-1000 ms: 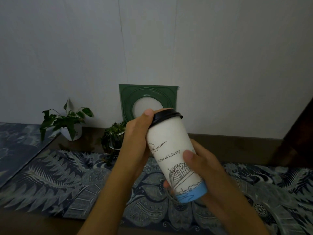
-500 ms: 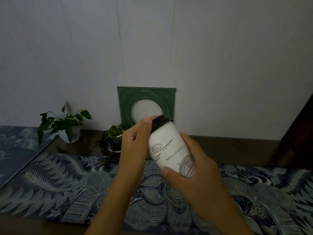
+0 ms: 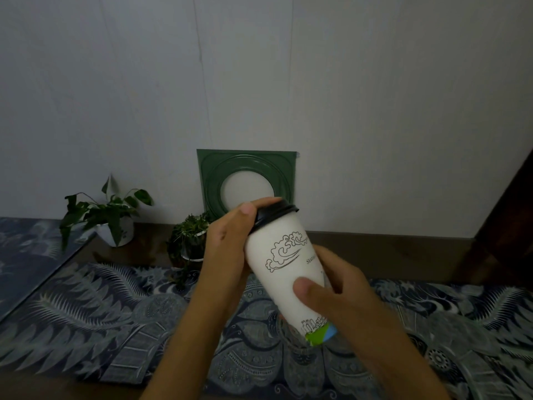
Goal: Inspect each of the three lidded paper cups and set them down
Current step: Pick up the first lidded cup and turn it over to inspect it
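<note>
Above bench cloth (image 3: 86,327): cup (image 3: 284,272) held clear of surface, tilted, lid (image 3: 275,213) up and away. Left hand (image 3: 227,249) grip clenched at lid rim; right hand (image 3: 343,295) grip clenched on lower body. Behind, two plants (image 3: 106,215) near wall.

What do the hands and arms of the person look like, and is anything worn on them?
Both arms are bare up to the bottom edge of the picture; no sleeve shows. The left hand and the right hand wear no glove, ring, watch or bracelet that can be seen. The nails are short and unpainted. No markings are visible.
</note>
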`<state>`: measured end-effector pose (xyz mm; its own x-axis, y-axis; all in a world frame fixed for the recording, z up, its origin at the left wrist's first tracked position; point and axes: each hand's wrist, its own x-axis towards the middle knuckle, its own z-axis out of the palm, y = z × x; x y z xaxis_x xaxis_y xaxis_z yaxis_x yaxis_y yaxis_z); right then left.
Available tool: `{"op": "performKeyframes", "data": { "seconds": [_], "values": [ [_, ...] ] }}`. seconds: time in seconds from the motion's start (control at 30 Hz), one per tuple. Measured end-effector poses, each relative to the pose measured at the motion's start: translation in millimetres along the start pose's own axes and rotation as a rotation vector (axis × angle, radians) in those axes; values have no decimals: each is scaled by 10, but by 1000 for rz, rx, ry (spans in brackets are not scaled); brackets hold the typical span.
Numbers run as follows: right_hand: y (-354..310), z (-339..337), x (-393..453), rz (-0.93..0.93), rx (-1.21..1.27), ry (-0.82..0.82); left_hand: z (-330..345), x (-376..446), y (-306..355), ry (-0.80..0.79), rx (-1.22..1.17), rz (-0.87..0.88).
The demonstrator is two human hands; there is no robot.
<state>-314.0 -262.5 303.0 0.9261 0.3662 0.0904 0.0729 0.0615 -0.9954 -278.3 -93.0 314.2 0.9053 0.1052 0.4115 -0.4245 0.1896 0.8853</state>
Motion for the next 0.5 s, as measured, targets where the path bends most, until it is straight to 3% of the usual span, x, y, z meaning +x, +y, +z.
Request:
{"op": "performKeyframes", "data": {
  "seconds": [0.17,0.27,0.4,0.5],
  "values": [
    [-70,161,-45,-131,-574,271,58,13,-7,66,79,21],
    [-62,212,-75,-157,-754,303,72,10,12,62,64,11],
    [-103,119,-83,-137,-426,221,40,8,71,-2,17,-22],
    [-137,-2,-96,6,23,1,-6,6,112,-70,-116,-47]
  ]
}}
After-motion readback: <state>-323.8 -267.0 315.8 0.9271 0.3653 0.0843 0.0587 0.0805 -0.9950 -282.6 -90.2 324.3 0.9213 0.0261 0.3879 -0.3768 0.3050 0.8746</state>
